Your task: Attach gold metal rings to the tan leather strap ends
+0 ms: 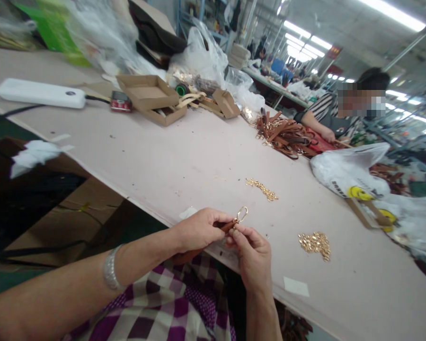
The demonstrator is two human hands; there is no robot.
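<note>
Near the table's front edge, my left hand (202, 228) is closed around a brown leather strap (188, 256), whose lower part hangs toward my lap. A gold snap hook (242, 214) sticks up from the strap's end. My right hand (251, 251) pinches at that same end, just below the hook. Whatever small part lies between its fingertips is too hidden to name. Beyond my hands lies a loose row of small gold metal pieces (262, 189). To the right is a second pile of small gold pieces (315, 244).
A heap of brown straps (282, 135) lies across the table by a co-worker (333, 113). White plastic bags (350, 168) stand on the right. Cardboard boxes (147, 92) and a white power strip (40, 93) sit at the far left. A paper piece (296, 286) lies near the front edge.
</note>
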